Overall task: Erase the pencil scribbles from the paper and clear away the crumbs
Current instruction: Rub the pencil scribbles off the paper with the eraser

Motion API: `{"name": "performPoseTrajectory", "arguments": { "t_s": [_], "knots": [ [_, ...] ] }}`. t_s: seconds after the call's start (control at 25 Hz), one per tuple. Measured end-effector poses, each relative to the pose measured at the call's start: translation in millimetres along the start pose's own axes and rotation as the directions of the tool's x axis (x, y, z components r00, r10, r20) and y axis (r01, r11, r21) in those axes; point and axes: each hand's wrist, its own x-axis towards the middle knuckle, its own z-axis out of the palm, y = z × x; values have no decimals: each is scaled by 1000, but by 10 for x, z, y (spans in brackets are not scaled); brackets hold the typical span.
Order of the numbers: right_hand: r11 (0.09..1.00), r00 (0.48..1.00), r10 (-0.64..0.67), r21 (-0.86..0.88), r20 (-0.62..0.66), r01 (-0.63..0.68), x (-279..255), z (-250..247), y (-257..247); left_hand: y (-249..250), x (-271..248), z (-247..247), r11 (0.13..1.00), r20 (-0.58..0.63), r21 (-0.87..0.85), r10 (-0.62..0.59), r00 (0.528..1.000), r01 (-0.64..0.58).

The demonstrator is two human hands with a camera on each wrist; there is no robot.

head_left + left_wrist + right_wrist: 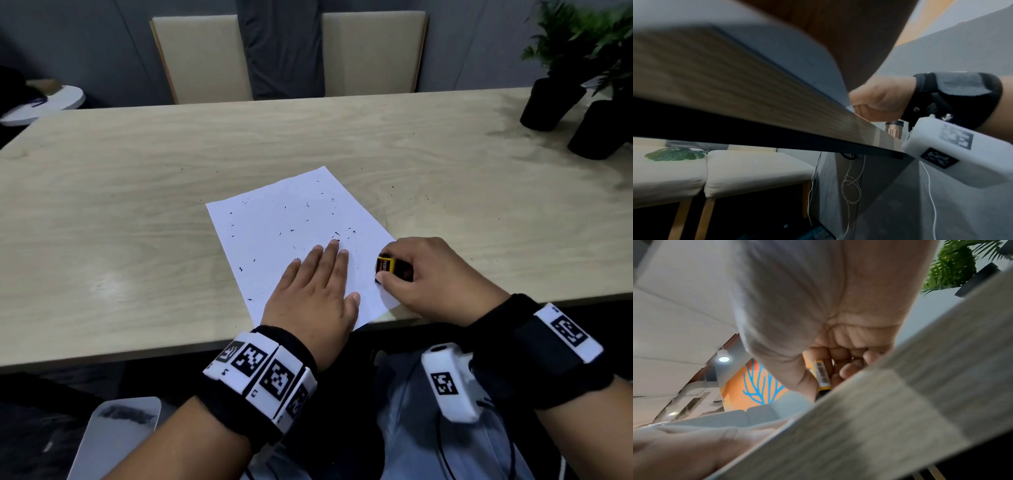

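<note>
Pinched between thumb and curled fingers of the right hand (433, 277), a black eraser in a yellow sleeve (388, 265) stands on the near right edge of the white paper (274, 233). Left hand (313, 294) lies flat, fingers straight, pressing the sheet's near part to the wooden table (137, 192). Dark eraser crumbs (337, 234) dot the paper, with a few on the table beyond it. No scribbles are discernible.

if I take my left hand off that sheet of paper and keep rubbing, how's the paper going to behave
The paper looks like one thin loose sheet, so it would probably slide or crumple under the eraser. Its near corner overhangs the table edge, so it may droop there. The left hand, pressed flat, likely keeps it put.
</note>
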Motion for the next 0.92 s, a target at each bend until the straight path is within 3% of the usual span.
{"name": "performPoseTrajectory", "arguments": {
  "t_s": [0.08,0.24,0.4,0.56,0.76,0.88,0.92],
  "knots": [
    [1000,1000,-11,15,-14,12,-11,-9,-2,7,-2,-1,1000,0,-7,3,1000,-3],
    [998,994,-49,36,101,46,-42,0,-39,13,-7,-8,1000,-8,1,6,1000,-6],
    [999,999,-41,-2,-25,41,-17,10,3,18,-8,-2,1000,-9,5,0,1000,0],
    [994,987,-84,78,137,74,-60,3,-57,13,-4,-1,1000,-13,6,2,1000,-2],
    [997,998,-69,45,2,69,-44,-21,2,11,-7,-9,1000,-7,-2,2,1000,-2],
    [991,973,-113,92,203,96,-84,-18,-70,8,-2,-10,1000,-1,2,2,1000,-2],
    [992,969,-116,65,218,104,-86,-14,-71,8,0,-10,1000,-1,5,2,1000,-2]
  ]
}}
